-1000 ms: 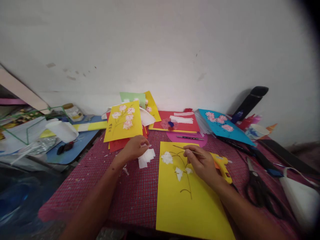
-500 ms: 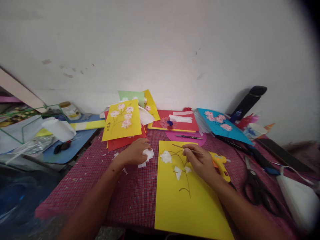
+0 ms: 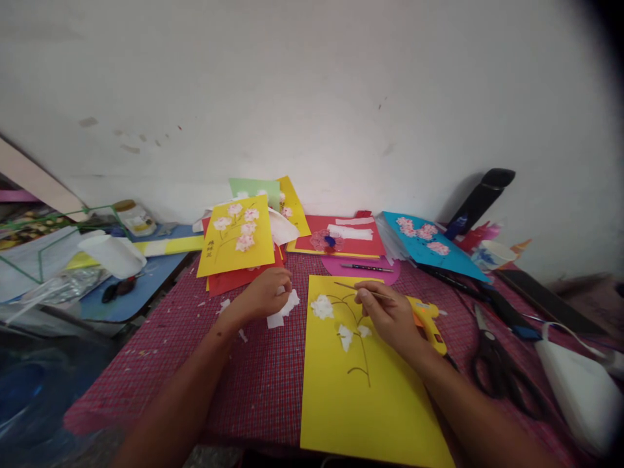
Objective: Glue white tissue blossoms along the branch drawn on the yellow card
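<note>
- The right hand (image 3: 392,320) is closed in a pinch around a thin stick (image 3: 345,286), which lies nearly flat above the upper part of the yellow sheet (image 3: 341,416).
- The left hand (image 3: 267,296) has its fingers bent inward at the pile of white paper pieces (image 3: 290,304); a white bit shows at the fingertips, but I cannot tell if it is gripped.
- Half a second ago this hand was more spread over the pile; now it is more curled and more of the paper is visible. I judge this as picking out a piece, while the right hand has kept its hold.
- The yellow sheet lies flat on the checkered tablecloth (image 3: 258,390), in front of the person. It bears a brown branch, one full white flower (image 3: 322,307) at upper left, and two smaller white clumps near the stem.
- Just beside the right hand is a yellow glue gun (image 3: 429,316).
</note>
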Tool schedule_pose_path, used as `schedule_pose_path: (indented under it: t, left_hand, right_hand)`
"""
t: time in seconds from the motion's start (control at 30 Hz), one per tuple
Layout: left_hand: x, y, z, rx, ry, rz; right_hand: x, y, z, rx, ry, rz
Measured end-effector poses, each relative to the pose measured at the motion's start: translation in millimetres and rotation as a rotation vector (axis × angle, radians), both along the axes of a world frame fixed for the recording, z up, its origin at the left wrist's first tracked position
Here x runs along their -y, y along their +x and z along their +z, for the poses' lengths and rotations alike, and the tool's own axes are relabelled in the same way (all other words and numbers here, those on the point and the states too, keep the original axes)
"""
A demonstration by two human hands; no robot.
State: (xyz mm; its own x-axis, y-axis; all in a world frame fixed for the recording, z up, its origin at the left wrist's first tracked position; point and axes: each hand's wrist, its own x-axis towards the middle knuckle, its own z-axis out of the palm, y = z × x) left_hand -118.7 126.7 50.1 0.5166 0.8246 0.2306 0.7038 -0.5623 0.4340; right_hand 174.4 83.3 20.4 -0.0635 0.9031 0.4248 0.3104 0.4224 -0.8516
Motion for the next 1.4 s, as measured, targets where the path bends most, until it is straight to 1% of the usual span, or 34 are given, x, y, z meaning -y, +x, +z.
schedule_pose_path:
  t: [0.1, 0.27, 0.37, 0.43, 0.57, 0.7, 0.9, 1.07, 1.23, 1.4]
  left_hand:
    - [3, 1, 3.9, 0.133, -0.056, 0.017]
    - [9, 12, 5.2, 0.392, -0.36, 0.167]
    - [13, 25, 0.9, 0.575, -0.512, 0.229]
    - [15, 34, -3.0, 0.691, -0.566, 0.266]
    - [20, 49, -9.3, 0.868, -0.656, 0.248]
    - [24, 56, -9.6, 0.939, -0.705, 0.243]
    - [28, 57, -5.1, 0.994, -0.756, 0.231]
    - [27, 56, -5.7, 1.005, -0.775, 0.217]
    - [27, 56, -5.7, 1.02, -0.785, 0.21]
    - [29, 55, -2.8, 1.113, -0.899, 0.173]
  right_hand:
    - [0, -1, 1.8, -0.032, 0.0, -0.02]
    - [1, -3, 8.9, -0.25, -0.067, 0.016]
    - [2, -2, 11.4, -0.369, -0.092, 0.089]
    - [2, -2, 11.2, -0.409, -0.103, 0.159]
    - [5, -3, 8.9, -0.372, -0.127, 0.266]
    - [7, -6, 6.8, -0.308, -0.164, 0.302]
    - [6, -6, 2.6, -0.262, -0.167, 0.277]
    - [4, -6, 3.9, -0.221, -0.14, 0.243]
    - [4, -6, 6.2, -0.234, -0.148, 0.217]
    - [0, -7, 6.5, -0.298, -0.184, 0.167]
